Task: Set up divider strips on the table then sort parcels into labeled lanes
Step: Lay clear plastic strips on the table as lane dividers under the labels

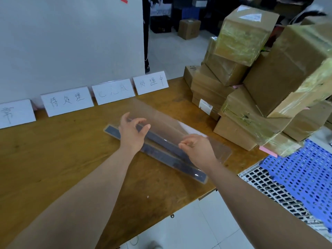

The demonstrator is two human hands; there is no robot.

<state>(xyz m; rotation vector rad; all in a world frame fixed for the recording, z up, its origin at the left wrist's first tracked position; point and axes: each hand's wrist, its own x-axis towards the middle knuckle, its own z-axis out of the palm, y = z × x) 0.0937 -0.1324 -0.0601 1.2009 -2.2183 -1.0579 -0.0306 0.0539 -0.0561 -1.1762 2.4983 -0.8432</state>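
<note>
A clear acrylic divider strip (158,117) is tilted up above the wooden table (53,159). My left hand (132,131) grips its near edge towards the far end, and my right hand (197,148) pinches the same edge nearer to me. Under it lie more divider strips with dark bases (167,159), stacked diagonally on the table. Several white label cards (67,101) with handwritten characters stand along the table's far edge against the wall. A pile of taped cardboard parcels (260,83) fills the table's right end.
A blue perforated plastic panel (301,180) and a white grid crate (269,191) sit to the right, below the table's corner. White floor tiles lie under the table's near edge. More boxes (189,28) stand on the floor beyond the white wall panel.
</note>
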